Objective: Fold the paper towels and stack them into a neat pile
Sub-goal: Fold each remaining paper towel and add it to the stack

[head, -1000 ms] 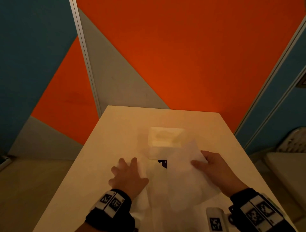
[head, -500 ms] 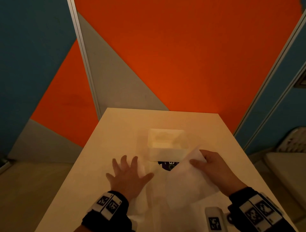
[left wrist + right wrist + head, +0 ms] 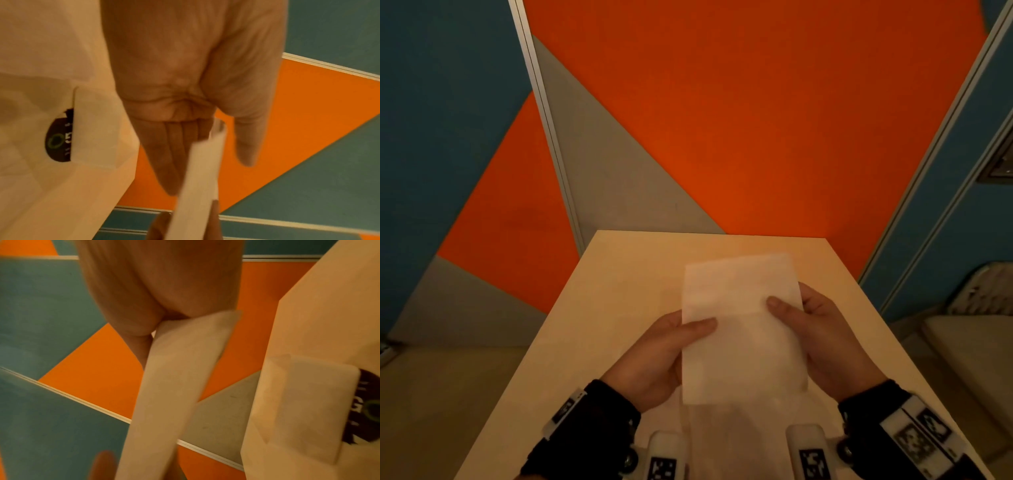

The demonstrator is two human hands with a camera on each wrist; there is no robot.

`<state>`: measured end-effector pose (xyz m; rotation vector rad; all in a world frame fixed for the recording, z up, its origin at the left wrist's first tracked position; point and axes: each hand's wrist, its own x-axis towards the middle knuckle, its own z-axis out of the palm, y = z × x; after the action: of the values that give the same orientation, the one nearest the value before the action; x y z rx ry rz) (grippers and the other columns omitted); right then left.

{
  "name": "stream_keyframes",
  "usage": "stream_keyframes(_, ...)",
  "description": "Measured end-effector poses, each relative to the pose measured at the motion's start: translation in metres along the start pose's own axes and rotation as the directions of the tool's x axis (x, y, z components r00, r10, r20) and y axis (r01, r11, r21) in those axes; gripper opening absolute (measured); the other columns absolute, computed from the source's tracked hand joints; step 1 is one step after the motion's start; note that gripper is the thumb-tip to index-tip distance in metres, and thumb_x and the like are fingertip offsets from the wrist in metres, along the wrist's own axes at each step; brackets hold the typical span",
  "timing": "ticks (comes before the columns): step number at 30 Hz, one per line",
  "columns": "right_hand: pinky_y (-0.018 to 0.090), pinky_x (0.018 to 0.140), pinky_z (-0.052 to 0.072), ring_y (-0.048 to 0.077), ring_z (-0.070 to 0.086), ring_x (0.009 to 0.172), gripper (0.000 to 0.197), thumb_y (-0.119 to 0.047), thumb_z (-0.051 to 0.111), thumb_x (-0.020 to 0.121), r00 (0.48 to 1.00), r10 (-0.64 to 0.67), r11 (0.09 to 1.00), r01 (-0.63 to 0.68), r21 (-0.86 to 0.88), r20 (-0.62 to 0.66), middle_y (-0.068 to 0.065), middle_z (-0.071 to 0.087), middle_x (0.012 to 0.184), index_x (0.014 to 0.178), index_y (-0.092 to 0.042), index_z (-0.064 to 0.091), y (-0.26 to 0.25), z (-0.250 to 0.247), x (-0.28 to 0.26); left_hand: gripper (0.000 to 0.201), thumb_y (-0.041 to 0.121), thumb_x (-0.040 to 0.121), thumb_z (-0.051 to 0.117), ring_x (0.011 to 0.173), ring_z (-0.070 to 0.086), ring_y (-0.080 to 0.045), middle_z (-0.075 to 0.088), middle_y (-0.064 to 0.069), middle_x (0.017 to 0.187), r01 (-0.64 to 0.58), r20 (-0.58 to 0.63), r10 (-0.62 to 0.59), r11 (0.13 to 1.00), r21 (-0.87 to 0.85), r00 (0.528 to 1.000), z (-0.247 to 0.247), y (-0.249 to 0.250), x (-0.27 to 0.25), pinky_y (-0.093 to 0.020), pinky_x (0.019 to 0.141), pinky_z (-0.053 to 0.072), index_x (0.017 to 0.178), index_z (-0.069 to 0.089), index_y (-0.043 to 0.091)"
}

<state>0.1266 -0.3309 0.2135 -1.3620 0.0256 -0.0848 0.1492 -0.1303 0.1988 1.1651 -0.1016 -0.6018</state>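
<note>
Orange, grey and blue wall panels rise behind a pale table, whose near half is where the work goes on. Above that near half a white paper towel is held up off the surface, its long sides running near to far and its far end tilted upward. More white paper lies flat on the table beneath it, near the person. The left hand pinches the towel's left edge, thumb on top and fingers underneath, and the right hand pinches the right edge the same way, so the two hands stand apart with the sheet stretched between them. The sheet looks thin and limp, so a good fold probably means bringing one end over to meet the other, matching corners before pressing, then running a flat palm along the crease on the table. Uneven tension could skew the edges.
</note>
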Motion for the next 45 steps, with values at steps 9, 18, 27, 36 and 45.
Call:
stream_keyframes(9, 0.035, 0.081, 0.058, 0.027, 0.068, 0.101, 0.031, -0.012, 0.057, 0.084, 0.998, 0.047, 0.989, -0.052, 0.138, 0.038, 0.011, 0.071, 0.111, 0.113, -0.007, 0.067, -0.008, -0.008, 0.006, 0.037, 0.001, 0.077, 0.069, 0.09, 0.069, -0.032, 0.068, -0.022, 0.11, -0.056, -0.031, 0.059, 0.995, 0.081, 0.998, 0.002, -0.002, 0.001, -0.04, 0.078, 0.058, 0.113, 0.063, -0.005)
stream_keyframes(18, 0.029, 0.084, 0.054, 0.026, 0.064, 0.11, 0.033, -0.032, 0.087, 0.06, 0.938, -0.093, 0.995, 0.1, -0.006, 0.333, 0.012, 0.071, 0.111, 0.086, -0.014, 0.079, -0.003, -0.018, -0.003, 0.035, 0.006, 0.079, 0.059, 0.09, 0.068, -0.031, 0.07, -0.017, 0.106, -0.026, -0.057, 0.024, 0.999, -0.036, 0.998, 0.002, 0.013, -0.002, -0.035, 0.074, 0.057, 0.113, 0.067, 0.006)
stream_keyframes(27, 0.032, 0.076, 0.057, 0.027, 0.07, 0.09, 0.009, -0.002, 0.077, 0.062, 0.922, -0.101, 0.988, 0.138, -0.074, 0.374, 0.018, 0.073, 0.091, 0.071, -0.002, 0.076, 0.0, -0.026, -0.006, 0.042, 0.033, 0.085, 0.048, 0.084, 0.062, -0.028, 0.065, -0.015, 0.112, 0.086, -0.008, -0.093, 0.95, -0.299, 0.996, -0.003, 0.013, -0.006, -0.034, 0.069, 0.047, 0.112, 0.07, 0.008)
stream_keyframes(36, 0.045, 0.082, 0.053, 0.032, 0.064, 0.101, 0.045, 0.021, 0.05, 0.077, 0.928, -0.048, 0.978, 0.119, -0.172, 0.37, 0.006, 0.067, 0.116, 0.107, -0.007, 0.069, -0.016, -0.023, -0.002, 0.034, -0.001, 0.081, 0.062, 0.079, 0.069, -0.022, 0.072, -0.01, 0.098, -0.16, -0.176, 0.161, 0.987, 0.022, 0.971, -0.003, 0.014, 0.001, -0.03, 0.063, 0.057, 0.112, 0.065, 0.013)
stream_keyframes(45, 0.039, 0.076, 0.059, 0.027, 0.07, 0.096, 0.035, 0.003, 0.061, 0.086, 0.997, 0.058, 0.989, -0.05, -0.138, 0.052, 0.008, 0.073, 0.104, 0.118, -0.009, 0.056, -0.01, 0.011, 0.013, 0.036, 0.003, 0.084, 0.061, 0.081, 0.068, -0.017, 0.071, -0.003, 0.095, -0.333, -0.21, 0.339, 0.941, 0.066, 0.917, -0.003, 0.029, 0.0, -0.029, 0.059, 0.056, 0.113, 0.063, 0.025)
